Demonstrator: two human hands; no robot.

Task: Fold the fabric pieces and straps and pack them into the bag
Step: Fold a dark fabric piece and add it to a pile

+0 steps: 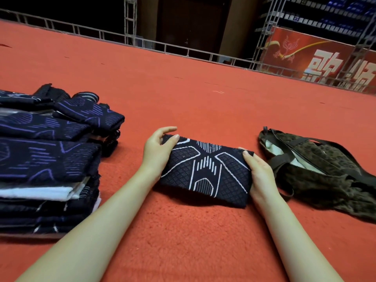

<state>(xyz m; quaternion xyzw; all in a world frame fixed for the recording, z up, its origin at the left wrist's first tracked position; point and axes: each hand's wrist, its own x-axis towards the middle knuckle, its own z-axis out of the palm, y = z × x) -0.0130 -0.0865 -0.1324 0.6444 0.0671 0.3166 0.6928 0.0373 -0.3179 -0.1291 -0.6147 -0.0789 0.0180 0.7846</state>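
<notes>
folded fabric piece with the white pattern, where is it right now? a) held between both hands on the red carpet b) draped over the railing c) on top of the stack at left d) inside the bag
a: the left hand and right hand grip opposite ends of the folded fabric piece on the red carpet, between the stack and the bag.

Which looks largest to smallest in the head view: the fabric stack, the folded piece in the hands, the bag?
1. Fabric stack, though it lies nearer the camera.
2. Bag.
3. Folded piece, not far behind the bag.

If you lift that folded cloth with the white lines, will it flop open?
Probably a bit: the folded cloth looks soft and thick, so its layers may sag. Both the left hand and right hand grip its ends, which should help. It seems light.
</notes>
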